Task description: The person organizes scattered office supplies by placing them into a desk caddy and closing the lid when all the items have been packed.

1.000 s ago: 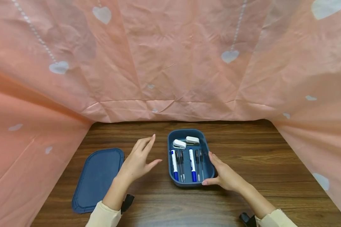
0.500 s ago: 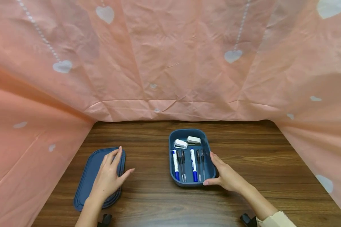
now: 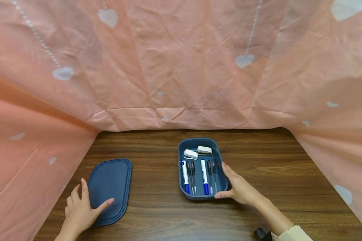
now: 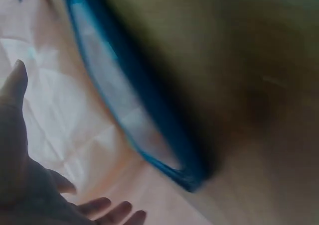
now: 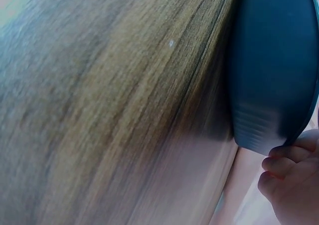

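In the head view my left hand [image 3: 79, 211] is over the left edge of a dark blue lid [image 3: 110, 187], thumb and fingers spread apart. Contact between that hand and the lid cannot be made out; the left wrist view, blurred, shows the fingers apart from the rim. My right hand [image 3: 238, 187] holds the near right corner of a dark blue box [image 3: 181, 177], thumb at the front rim and fingers along the right wall. Inside lie two white mini staplers [image 3: 204, 150], two blue-and-white markers [image 3: 204, 177] and several black-gripped pens [image 3: 209, 172].
Brown wood-grain tabletop [image 3: 157, 201] lies between lid and box. A pink curtain [image 3: 181, 67] with white hearts surrounds the table at the back and both sides. A black strap piece [image 3: 262, 234] sits at the right wrist.
My left hand has moved left and nearer, from beside the box across the lid to its left edge. The right hand stays at the box corner.
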